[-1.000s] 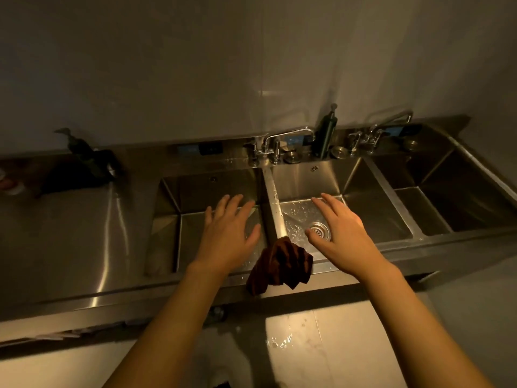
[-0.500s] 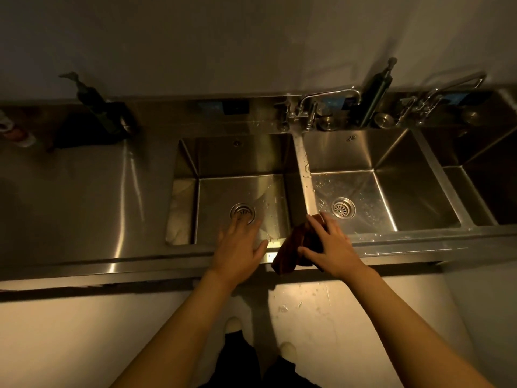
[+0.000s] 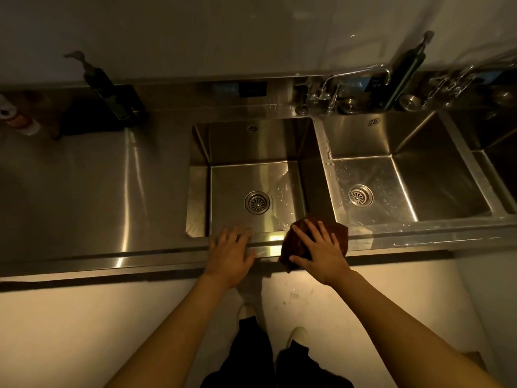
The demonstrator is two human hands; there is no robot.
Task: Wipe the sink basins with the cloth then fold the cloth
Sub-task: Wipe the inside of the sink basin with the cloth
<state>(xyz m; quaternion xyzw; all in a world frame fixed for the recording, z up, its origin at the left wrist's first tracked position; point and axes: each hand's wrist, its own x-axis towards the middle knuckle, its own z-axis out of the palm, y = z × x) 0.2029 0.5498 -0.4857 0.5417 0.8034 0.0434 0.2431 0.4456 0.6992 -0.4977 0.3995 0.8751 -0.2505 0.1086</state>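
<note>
A dark brown cloth [image 3: 297,242] lies bunched on the steel front rim between the left basin [image 3: 240,141] and the middle basin [image 3: 436,175], one corner hanging over the counter edge. My right hand [image 3: 321,252] lies flat on top of the cloth with fingers spread and straight. My left hand [image 3: 230,254] rests open on the front rim just left of the cloth, fingertips at the left basin's edge. Both basins are wet, each with a round drain. A third basin [image 3: 500,152] shows partly at the far right.
A faucet [image 3: 335,85] stands behind the divider, a second faucet [image 3: 453,82] farther right. A dark pump bottle [image 3: 405,71] stands between them, another pump bottle [image 3: 100,82] on the drainboard [image 3: 84,191] at left. My shoes and wet floor are below.
The view tilted down and shifted. My right hand came down from above the middle basin onto the cloth and flattened on it; my left hand drew back to the front rim.
</note>
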